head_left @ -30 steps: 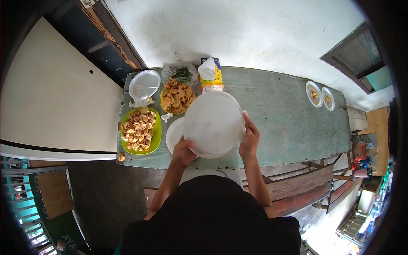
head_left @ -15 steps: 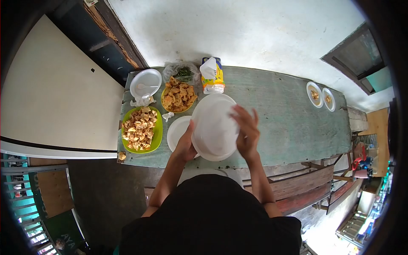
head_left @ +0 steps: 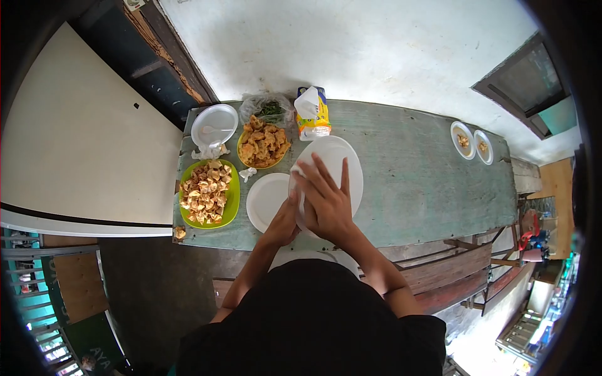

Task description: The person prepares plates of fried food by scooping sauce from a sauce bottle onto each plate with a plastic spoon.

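A white plate [head_left: 348, 169] is tilted in front of me over the table's near edge. My left hand [head_left: 283, 224] grips it by its left rim, thumb up along the edge. With fingers spread, my right hand [head_left: 330, 210] lies across the plate's face and covers part of it. Another white plate [head_left: 260, 203] rests on the table just left of my left hand. Left of that is a lime-green plate [head_left: 234, 191] piled with folded fried dumplings [head_left: 205, 194]. Behind stands a yellow plate heaped with battered fritters [head_left: 263, 143].
A tissue pack [head_left: 313, 119] stands by the wall beside a plastic bag of green chillies [head_left: 269, 108]. At the back left sits a white bowl [head_left: 207, 117] with a spoon. Two small plates of food [head_left: 463, 141] are at the table's far right. A bench [head_left: 451, 272] runs along the near side.
My right hand has moved left onto the plate's face, from beside its right edge. The held plate has shifted slightly right and turned, showing more of the plate on the table.
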`<state>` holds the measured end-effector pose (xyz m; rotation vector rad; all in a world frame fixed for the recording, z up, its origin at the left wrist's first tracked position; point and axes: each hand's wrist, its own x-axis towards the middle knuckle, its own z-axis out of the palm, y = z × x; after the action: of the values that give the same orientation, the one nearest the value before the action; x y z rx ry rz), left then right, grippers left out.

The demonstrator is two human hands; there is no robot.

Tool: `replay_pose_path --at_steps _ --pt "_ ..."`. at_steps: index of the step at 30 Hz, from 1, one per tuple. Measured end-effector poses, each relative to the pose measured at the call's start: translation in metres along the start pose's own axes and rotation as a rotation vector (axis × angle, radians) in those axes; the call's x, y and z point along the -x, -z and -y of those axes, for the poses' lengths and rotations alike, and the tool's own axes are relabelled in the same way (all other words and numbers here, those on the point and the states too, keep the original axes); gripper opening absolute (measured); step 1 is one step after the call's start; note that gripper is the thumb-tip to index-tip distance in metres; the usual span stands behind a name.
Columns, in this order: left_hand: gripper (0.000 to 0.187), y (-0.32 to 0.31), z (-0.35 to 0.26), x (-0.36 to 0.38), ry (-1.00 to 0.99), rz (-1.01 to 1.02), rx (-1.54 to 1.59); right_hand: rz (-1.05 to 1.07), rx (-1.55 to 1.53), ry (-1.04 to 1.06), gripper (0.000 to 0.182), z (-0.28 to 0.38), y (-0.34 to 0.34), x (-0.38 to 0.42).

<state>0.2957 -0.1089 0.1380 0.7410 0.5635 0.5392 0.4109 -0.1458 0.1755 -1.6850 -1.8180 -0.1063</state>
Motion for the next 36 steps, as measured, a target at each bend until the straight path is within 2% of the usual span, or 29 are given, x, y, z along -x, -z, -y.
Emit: replay_pose_path --at_steps 2,4,6,7,8,9,10,12,16,18,19,20,21,22,23,24,26,27,29,30,34,36 --pt "0.062 0.016 0.014 -0.002 0.043 0.057 -0.063 -0.013 -0.02 -0.065 0.035 -0.004 0.002 -0.007" --pt "0.061 0.024 0.016 0.0 0.083 0.111 -0.127 -0.086 -0.08 -0.238 0.034 -0.02 -0.007 -0.01" --pt "0.063 0.024 0.012 0.003 0.024 0.159 -0.492 -0.104 -0.084 -0.304 0.032 -0.039 -0.017 -0.008" --pt "0.063 0.024 0.015 0.004 0.022 0.158 -0.493 -0.134 -0.168 -0.411 0.03 -0.049 -0.021 -0.007" --pt "0.06 0.025 0.021 0.005 0.071 0.094 -0.287 -0.164 -0.253 -0.519 0.029 -0.059 -0.025 -0.004" --pt "0.058 0.026 0.025 0.005 0.119 0.031 -0.081 -0.246 -0.381 -0.538 0.026 -0.066 -0.028 -0.004" --pt "0.058 0.029 0.026 0.004 0.119 0.033 -0.081 -0.246 -0.38 -0.538 0.026 -0.07 -0.03 0.0" --pt "0.056 0.038 0.026 0.003 0.014 0.108 0.148 -0.283 -0.634 -0.608 0.027 -0.07 -0.031 0.008" --pt "0.056 0.041 0.016 -0.001 -0.064 0.213 0.358 -0.26 -0.489 -0.476 0.029 -0.052 -0.036 0.02" --pt "0.055 0.031 0.0 0.0 0.047 -0.047 0.392 -0.027 -0.573 -0.397 0.03 -0.037 -0.035 0.024" --pt "0.055 0.029 -0.005 0.0 0.103 -0.177 0.406 -0.027 -0.573 -0.4 0.03 -0.032 -0.034 0.024" --pt "0.055 0.041 0.001 -0.004 0.105 -0.177 0.405 0.013 -0.54 -0.229 0.032 -0.027 -0.033 0.023" --pt "0.053 0.064 0.013 -0.012 0.107 -0.028 0.463 0.051 -0.505 -0.058 0.033 -0.023 -0.031 0.022" --pt "0.051 0.082 0.02 -0.016 0.109 0.121 0.518 0.05 -0.504 -0.06 0.033 -0.019 -0.027 0.02" --pt "0.048 0.088 0.018 -0.016 0.154 0.104 0.331 0.137 -0.415 0.023 0.033 -0.015 -0.021 0.018" --pt "0.048 0.086 0.016 -0.014 0.157 0.103 0.331 0.224 -0.326 0.105 0.034 -0.012 -0.019 0.017" --pt "0.055 0.078 0.011 -0.012 0.174 0.166 0.221 0.235 -0.307 0.122 0.038 -0.006 -0.022 0.016" --pt "0.059 0.08 0.008 -0.012 0.198 0.234 0.281 0.209 -0.245 0.121 0.037 -0.003 -0.02 0.013" --pt "0.06 0.077 0.003 -0.008 0.203 0.181 0.226 0.182 -0.183 0.124 0.037 -0.001 -0.021 0.008" --pt "0.061 0.075 0.001 -0.006 0.21 0.127 0.171 0.099 -0.153 0.082 0.036 -0.002 -0.023 0.005" --pt "0.068 0.068 0.005 -0.004 0.196 0.149 0.053 -0.129 -0.069 -0.081 0.037 -0.018 -0.033 -0.003" --pt "0.075 0.069 0.012 -0.003 0.257 0.161 0.02 -0.159 -0.033 -0.123 0.037 -0.028 -0.038 -0.002"
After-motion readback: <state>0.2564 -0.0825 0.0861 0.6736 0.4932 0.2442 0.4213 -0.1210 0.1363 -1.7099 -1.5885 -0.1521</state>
